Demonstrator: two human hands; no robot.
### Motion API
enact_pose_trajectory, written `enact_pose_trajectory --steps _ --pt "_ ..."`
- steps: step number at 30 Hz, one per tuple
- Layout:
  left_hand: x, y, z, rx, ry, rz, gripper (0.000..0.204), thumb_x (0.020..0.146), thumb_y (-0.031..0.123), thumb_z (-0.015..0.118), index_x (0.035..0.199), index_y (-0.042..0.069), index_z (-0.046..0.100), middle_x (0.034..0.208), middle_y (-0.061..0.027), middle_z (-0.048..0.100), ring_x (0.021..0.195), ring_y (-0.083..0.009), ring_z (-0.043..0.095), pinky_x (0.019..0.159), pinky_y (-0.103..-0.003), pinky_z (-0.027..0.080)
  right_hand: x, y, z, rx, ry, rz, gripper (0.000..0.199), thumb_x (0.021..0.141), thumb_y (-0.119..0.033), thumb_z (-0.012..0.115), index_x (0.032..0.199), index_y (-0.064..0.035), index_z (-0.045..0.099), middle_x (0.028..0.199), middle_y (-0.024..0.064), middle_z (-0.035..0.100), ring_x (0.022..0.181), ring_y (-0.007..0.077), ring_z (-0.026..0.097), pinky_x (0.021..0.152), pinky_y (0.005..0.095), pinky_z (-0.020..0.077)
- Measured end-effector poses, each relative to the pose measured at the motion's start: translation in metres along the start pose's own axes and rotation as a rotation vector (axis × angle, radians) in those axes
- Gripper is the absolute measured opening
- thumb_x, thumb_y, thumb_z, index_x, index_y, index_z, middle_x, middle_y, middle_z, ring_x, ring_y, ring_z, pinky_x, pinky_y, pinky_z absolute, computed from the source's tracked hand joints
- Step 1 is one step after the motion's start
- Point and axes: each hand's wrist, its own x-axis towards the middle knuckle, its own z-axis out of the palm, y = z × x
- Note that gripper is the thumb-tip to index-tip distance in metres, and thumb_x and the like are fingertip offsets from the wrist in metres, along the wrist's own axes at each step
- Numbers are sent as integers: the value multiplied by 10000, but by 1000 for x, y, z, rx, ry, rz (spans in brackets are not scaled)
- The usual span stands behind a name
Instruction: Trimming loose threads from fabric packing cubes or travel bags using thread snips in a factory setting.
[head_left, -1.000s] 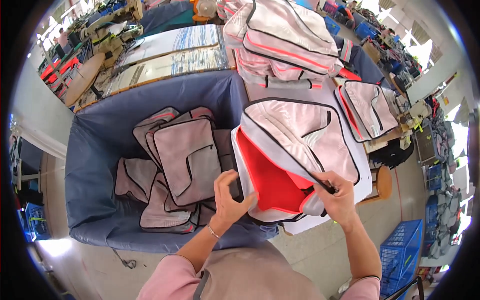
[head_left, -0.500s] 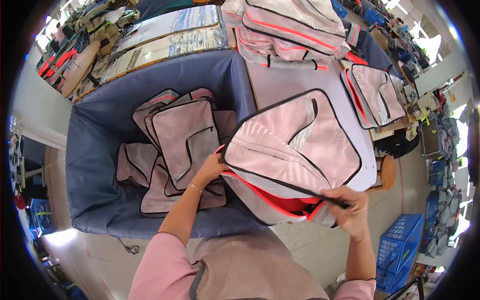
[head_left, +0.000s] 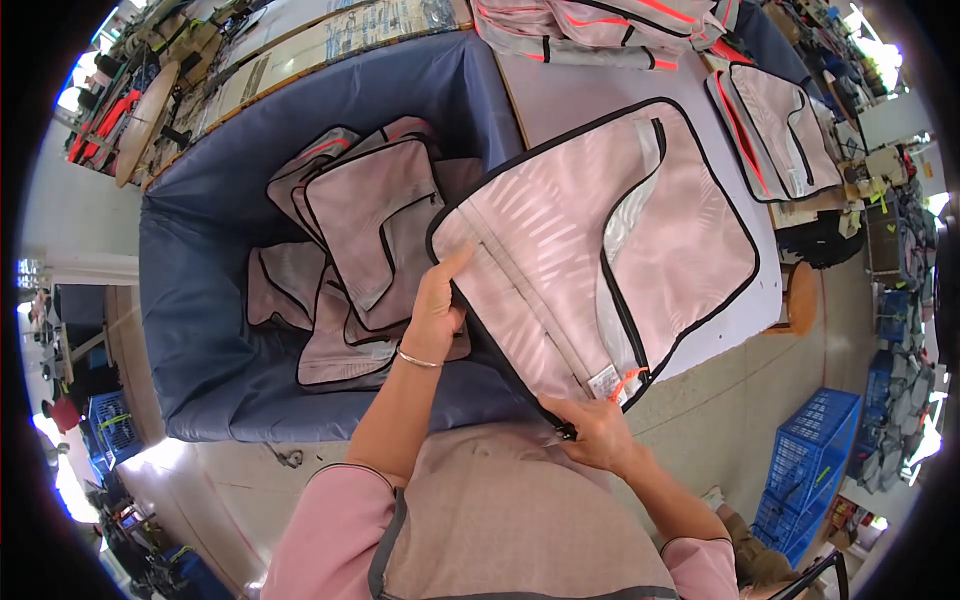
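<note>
A pale pink bag (head_left: 550,230) with black piping and a curved black zipper lies tilted across the white table's near edge. My left hand (head_left: 440,300) grips its left edge, thumb on top. At its near corner my right hand (head_left: 592,432) is closed on the edge beside a small white label (head_left: 605,383) and an orange-red cord (head_left: 628,382). The bag's underside is hidden. To the left, similar pink bags (head_left: 365,225) lie heaped in a dark blue fabric-lined bin (head_left: 200,350).
More pink and grey bags (head_left: 600,30) are stacked at the back of the white table (head_left: 545,85), and another bag (head_left: 775,130) lies on the right. A round wooden stool (head_left: 802,300) stands beyond the table. Blue crates (head_left: 815,450) are stacked on the floor to the right.
The gaping near side with its red lining is now out of sight, and the bag's pink face is turned up more toward me. My right hand has moved left and nearer.
</note>
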Motion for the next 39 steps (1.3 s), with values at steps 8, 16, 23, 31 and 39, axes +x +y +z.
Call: enact_pose_trajectory --steps 8,16,23,31,39 --pt "-28 4 12 249 -62 2 413 759 127 751 1075 -87 593 994 -146 665 847 -241 659 788 -371 535 19 -3 -31 503 168 375 362 777 -118 706 1126 -58 636 729 -27 580 605 41 493 560 205 424" --pt "-68 -35 4 -123 -310 -122 425 836 96 686 1221 6 530 1140 -101 617 1016 -221 607 906 -395 493 89 -23 -33 629 418 286 358 894 -106 546 1241 -19 539 810 -34 463 743 39 426 675 181 347" --pt "-91 -27 -19 -326 -291 -158 443 862 114 655 1275 56 507 1213 -82 587 1116 -229 559 990 -406 431 90 -54 -40 340 338 173 330 934 -152 536 1220 13 533 950 103 572 860 174 562 789 268 449" --pt "-95 -29 -9 -322 -322 -192 443 862 110 655 1274 56 501 1190 -75 593 1098 -225 561 970 -401 435 79 -73 -28 -231 536 -50 279 790 -159 715 1012 -40 595 858 93 603 744 250 612 629 337 490" --pt "-96 -27 -8 -284 -348 -177 453 850 122 676 1265 61 506 1182 -73 595 1084 -221 567 955 -400 445 90 -75 -28 -490 585 -118 247 751 -203 732 936 -79 624 811 30 594 693 196 600 567 316 454"
